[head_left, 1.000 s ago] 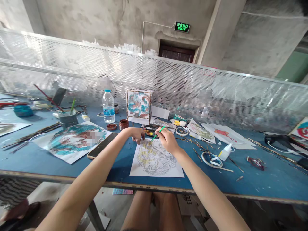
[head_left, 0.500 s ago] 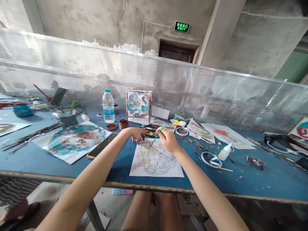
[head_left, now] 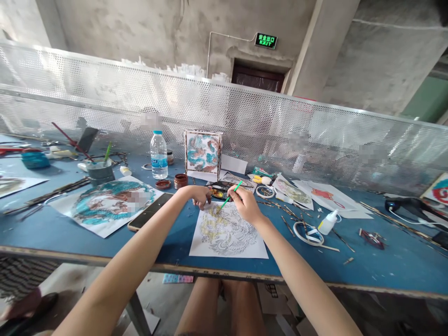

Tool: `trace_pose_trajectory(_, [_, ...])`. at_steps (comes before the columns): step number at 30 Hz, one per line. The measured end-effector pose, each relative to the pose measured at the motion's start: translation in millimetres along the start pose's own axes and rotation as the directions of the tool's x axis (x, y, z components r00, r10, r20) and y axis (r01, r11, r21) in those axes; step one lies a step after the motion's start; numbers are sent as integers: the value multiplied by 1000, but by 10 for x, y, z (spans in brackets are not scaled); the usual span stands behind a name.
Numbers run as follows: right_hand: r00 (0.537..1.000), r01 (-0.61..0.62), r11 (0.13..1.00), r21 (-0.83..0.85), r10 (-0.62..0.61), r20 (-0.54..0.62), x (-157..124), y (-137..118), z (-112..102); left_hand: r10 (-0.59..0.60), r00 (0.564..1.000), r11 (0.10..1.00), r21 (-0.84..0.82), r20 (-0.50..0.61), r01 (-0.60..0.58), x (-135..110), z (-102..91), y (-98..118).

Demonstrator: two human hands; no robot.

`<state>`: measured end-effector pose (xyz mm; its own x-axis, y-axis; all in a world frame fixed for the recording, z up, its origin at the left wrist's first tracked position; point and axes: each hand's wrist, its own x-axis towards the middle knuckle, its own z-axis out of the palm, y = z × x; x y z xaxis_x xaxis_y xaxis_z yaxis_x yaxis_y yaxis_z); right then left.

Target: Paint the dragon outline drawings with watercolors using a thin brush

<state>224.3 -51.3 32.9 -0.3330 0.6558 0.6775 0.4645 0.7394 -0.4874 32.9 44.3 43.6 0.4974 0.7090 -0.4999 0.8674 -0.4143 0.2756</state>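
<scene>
A white sheet with a line drawing [head_left: 229, 232], partly coloured yellow at its top left, lies on the blue table [head_left: 385, 266] in front of me. My right hand [head_left: 246, 204] is closed on a green paintbrush [head_left: 231, 194], whose tip touches the sheet's upper part. My left hand [head_left: 199, 195] rests with curled fingers at the sheet's top left corner, pressing on the paper. A dark paint palette [head_left: 219, 191] lies just beyond both hands.
A phone [head_left: 149, 212] lies left of my forearm beside a large teal drawing [head_left: 105, 204]. A water bottle [head_left: 158, 155], paint jars [head_left: 180, 180], a framed picture [head_left: 203, 151], a brush cup [head_left: 100, 171], a glue bottle [head_left: 329, 222], tape rolls and loose sticks crowd the table. A perforated metal screen [head_left: 315, 135] runs behind.
The brush in my right hand has shifted slightly over the sheet's top. The left hand has stayed put. The view has drifted a little.
</scene>
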Motion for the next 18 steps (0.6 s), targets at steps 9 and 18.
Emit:
trace_pose_trajectory(9, [998, 40, 998, -46, -42, -44, -11, 15, -60, 4, 1000, 1000, 1, 7, -4, -21, -5, 10])
trace_pose_trajectory(18, [993, 82, 987, -141, -93, -76, -29, 68, -49, -6, 1000, 1000, -5, 6, 6, -23, 2, 20])
